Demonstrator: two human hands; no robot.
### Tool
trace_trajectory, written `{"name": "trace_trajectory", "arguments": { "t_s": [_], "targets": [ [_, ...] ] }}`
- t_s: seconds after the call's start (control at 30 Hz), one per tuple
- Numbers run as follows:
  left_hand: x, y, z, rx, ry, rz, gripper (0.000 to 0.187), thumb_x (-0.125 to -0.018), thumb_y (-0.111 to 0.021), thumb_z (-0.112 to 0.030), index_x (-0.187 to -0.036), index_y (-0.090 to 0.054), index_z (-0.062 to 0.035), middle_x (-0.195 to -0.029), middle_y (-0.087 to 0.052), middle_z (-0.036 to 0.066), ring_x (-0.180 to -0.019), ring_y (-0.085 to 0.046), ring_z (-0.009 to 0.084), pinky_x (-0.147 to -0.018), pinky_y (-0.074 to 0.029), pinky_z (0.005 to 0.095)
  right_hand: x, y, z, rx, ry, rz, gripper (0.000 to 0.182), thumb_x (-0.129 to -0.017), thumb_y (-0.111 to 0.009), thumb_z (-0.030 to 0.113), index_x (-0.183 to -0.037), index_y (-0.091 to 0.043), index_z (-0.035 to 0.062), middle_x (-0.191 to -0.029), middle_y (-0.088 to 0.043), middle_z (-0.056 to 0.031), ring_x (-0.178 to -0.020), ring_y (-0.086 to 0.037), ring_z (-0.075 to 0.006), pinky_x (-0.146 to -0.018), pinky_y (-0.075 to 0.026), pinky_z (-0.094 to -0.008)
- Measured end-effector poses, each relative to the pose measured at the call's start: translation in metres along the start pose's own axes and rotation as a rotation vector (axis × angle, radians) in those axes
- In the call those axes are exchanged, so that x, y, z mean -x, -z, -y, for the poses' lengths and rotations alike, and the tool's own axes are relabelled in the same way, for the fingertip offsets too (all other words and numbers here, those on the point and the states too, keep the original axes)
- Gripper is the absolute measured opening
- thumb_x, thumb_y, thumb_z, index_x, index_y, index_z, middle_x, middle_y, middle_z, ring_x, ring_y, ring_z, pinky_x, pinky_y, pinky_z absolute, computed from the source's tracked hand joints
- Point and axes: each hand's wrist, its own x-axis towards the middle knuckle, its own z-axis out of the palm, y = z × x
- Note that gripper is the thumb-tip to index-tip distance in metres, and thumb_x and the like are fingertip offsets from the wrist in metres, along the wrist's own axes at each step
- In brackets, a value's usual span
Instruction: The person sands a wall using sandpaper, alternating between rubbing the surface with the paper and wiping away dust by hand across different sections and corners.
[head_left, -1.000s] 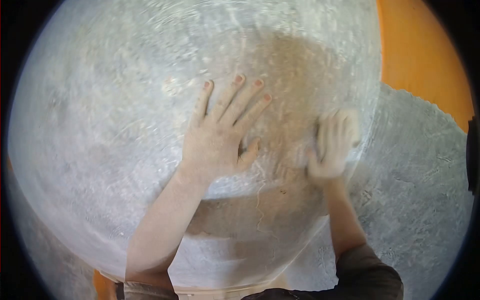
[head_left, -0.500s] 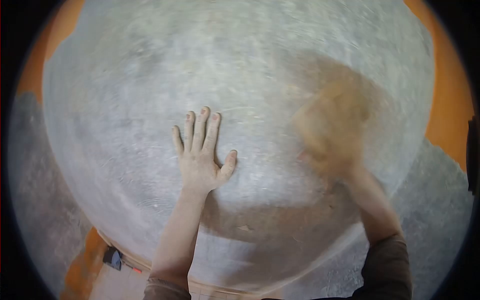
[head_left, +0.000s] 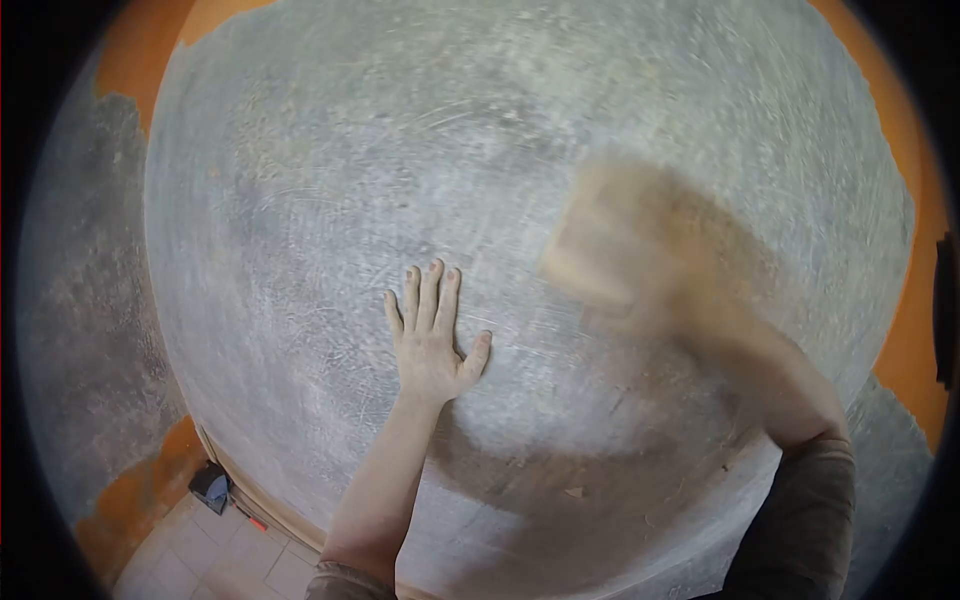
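Note:
My left hand lies flat on a large grey, scuffed wall surface, its fingers stretched and spread. Nothing is held in it. Off to its right, my right hand is smeared by motion. It grips a tan, block-shaped pad, which looks pressed against the same wall. Blur hides the pad's exact kind and how the fingers wrap it. Pale dust coats my left hand.
Orange patches border the grey area on both sides. At the lower left, a small dark box-like object and a red item lie by the wall's foot, near a tiled floor. A dark object stands at the right edge.
The pad and right hand have shifted left across the wall, still blurred. My left hand stays flat but appears lower and to the right as the view has moved.

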Motion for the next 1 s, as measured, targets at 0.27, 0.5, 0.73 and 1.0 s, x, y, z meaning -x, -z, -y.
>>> {"name": "trace_trajectory", "arguments": {
  "t_s": [0.27,0.5,0.73,1.0],
  "targets": [
    [0.007,0.007,0.034,0.035,0.092,-0.007,0.086,-0.089,-0.056,-0.049,-0.155,-0.034,0.0024,-0.162,-0.031,0.024,-0.152,-0.021,0.0459,-0.120,-0.007,0.0652,-0.145,0.053,-0.009,0.308,-0.379,-0.598,0.030,-0.090,-0.058,0.010,-0.119,-0.065,0.0129,-0.126,-0.056,-0.0109,-0.128,-0.045,-0.0341,-0.112,-0.032,-0.0561],
    [0.025,0.013,0.065,0.028,0.199,0.016,0.087,-0.091,-0.054,-0.048,-0.156,-0.030,0.0041,-0.163,-0.028,0.025,-0.153,-0.017,0.0467,-0.120,-0.005,0.0649,-0.117,-0.002,0.075,0.004,0.551,-0.675,0.018,-0.085,-0.050,0.001,-0.091,-0.066,0.0076,-0.097,-0.058,-0.0084,-0.093,-0.057,-0.0241,-0.081,-0.051,-0.0438],
    [0.032,0.017,0.082,0.029,0.216,0.038,0.086,-0.091,-0.054,-0.046,-0.156,-0.029,0.0040,-0.164,-0.026,0.025,-0.153,-0.015,0.0466,-0.120,-0.003,0.0662,-0.187,0.055,-0.051,0.218,-0.148,-0.973,0.026,-0.093,-0.049,0.008,-0.118,-0.057,0.0085,-0.107,-0.057,-0.0137,-0.098,-0.057,-0.0230,-0.082,-0.053,-0.0433],
    [0.020,0.019,0.065,-0.014,0.232,0.062,0.090,-0.092,-0.052,-0.044,-0.155,-0.021,0.0107,-0.163,-0.019,0.032,-0.153,-0.011,0.0500,-0.118,-0.001,0.0697,-0.117,0.065,0.073,-0.512,0.155,-0.197,0.015,-0.094,-0.052,0.009,-0.083,-0.061,0.0064,-0.085,-0.058,-0.0061,-0.089,-0.054,-0.0196,-0.078,-0.049,-0.0357]
  ]
}}
